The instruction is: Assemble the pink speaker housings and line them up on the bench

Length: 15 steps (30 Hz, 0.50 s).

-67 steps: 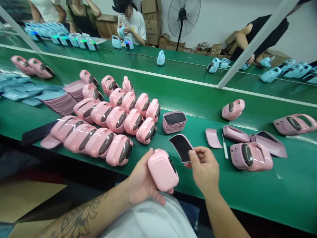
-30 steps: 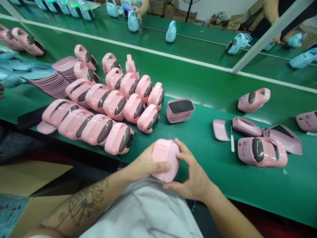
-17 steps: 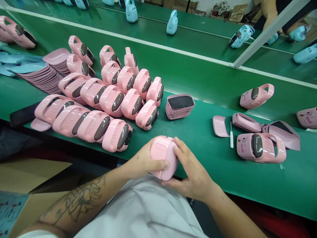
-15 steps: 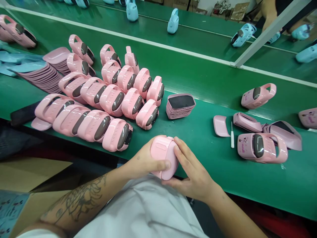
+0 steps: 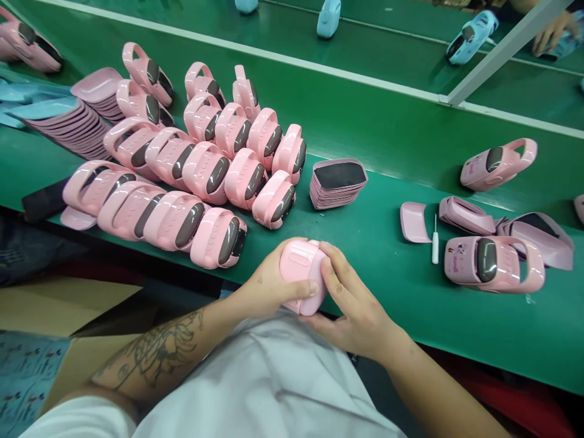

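Observation:
In front of my shirt, both hands hold a rounded pink plastic device. My left hand wraps it from the left, its thumb lying across the paler end cap. The fingers of my right hand press along the cap's right side, with the thumb beneath. Most of the device's left side and underside are hidden by my hands. Left of them stand rows of similar pink devices with loop handles and dark windows. A stack of pink covers with black pads sits just beyond.
To the right lie a curved pink cover, a white-handled screwdriver and a printed pink device. Nested pink trays stand at left. Blue devices rest on the belt behind the rail. Another person's hand shows at top right.
The camera view has shifted slightly. My hands keep nearly the same hold on the pink device. At top right, the other person's hand and the blue devices have changed position.

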Each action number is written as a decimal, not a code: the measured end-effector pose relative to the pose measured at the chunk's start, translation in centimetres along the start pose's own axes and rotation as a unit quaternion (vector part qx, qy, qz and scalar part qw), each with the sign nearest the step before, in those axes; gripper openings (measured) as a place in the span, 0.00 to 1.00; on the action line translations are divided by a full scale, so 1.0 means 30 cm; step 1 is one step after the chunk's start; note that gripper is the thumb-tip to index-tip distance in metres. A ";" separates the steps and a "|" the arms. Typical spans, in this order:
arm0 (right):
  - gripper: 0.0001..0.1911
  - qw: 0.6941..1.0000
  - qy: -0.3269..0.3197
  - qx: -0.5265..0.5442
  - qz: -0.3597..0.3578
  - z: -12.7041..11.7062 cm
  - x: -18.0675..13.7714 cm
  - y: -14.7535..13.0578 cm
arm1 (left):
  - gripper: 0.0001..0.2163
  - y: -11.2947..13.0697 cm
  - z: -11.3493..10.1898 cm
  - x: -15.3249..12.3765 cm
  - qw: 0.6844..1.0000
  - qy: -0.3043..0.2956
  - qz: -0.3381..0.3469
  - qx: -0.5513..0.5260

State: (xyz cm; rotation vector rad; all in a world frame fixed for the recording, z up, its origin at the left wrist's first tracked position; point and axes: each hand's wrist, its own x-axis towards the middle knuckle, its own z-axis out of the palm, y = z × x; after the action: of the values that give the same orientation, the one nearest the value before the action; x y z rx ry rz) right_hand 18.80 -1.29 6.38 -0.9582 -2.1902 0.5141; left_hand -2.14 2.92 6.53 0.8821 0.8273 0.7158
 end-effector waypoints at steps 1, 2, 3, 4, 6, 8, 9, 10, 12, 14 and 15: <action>0.55 1.000 -0.007 0.008 0.004 0.004 0.000 0.008 | 0.38 0.000 -0.004 0.003 1.000 0.003 -0.005 0.002; 0.57 1.000 -0.017 0.016 0.010 0.007 -0.001 0.017 | 0.37 0.001 -0.009 0.006 1.000 0.007 -0.011 0.003; 0.59 0.999 -0.028 0.023 0.018 0.010 -0.002 0.026 | 0.36 0.003 -0.012 0.010 1.000 0.014 -0.016 0.002; 0.60 0.999 -0.035 0.029 0.026 0.012 -0.003 0.033 | 0.35 0.005 -0.013 0.013 1.000 0.020 -0.021 0.001; 0.61 0.998 -0.036 0.036 0.043 0.014 -0.004 0.042 | 0.33 0.009 -0.010 0.020 0.999 0.032 -0.033 -0.009; 0.59 0.997 -0.030 0.035 0.061 0.013 -0.003 0.041 | 0.33 0.010 -0.001 0.025 0.997 0.043 -0.049 -0.032; 0.59 0.997 -0.029 0.034 0.067 0.012 -0.002 0.037 | 0.33 0.009 0.005 0.027 0.996 0.050 -0.057 -0.044; 0.59 0.996 -0.028 0.031 0.074 0.011 -0.002 0.033 | 0.33 0.008 0.011 0.028 0.995 0.057 -0.064 -0.054; 0.58 0.997 -0.022 0.025 0.075 0.010 -0.003 0.026 | 0.32 0.006 0.024 0.029 0.993 0.068 -0.067 -0.062; 0.59 0.997 -0.013 0.021 0.073 0.011 -0.004 0.023 | 0.30 0.006 0.037 0.029 0.993 0.074 -0.065 -0.065; 0.59 0.997 -0.009 0.020 0.072 0.012 -0.005 0.023 | 0.29 0.007 0.043 0.029 0.993 0.078 -0.065 -0.066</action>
State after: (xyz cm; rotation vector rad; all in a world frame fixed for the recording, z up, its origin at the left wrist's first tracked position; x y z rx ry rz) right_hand 18.94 -0.98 5.65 -1.0979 -2.1292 0.6351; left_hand -0.65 3.26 6.94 0.6526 0.9569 0.7229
